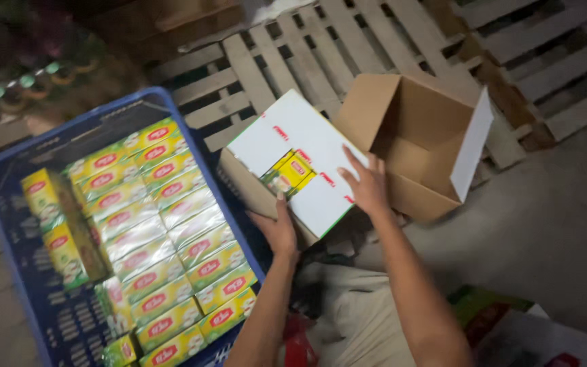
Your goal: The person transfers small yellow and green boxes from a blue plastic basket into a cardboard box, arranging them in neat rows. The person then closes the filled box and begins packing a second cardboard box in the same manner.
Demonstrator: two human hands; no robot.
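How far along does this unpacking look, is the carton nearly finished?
Done: the blue crate already holds rows of small yellow-green packs, filling most of it. In hand: the left hand and right hand grip the white-sided cardboard carton, tipped on its side, flaps open. Left: what shows of the carton's inside looks empty, and a strip along the crate's left side is bare apart from a few loose packs.
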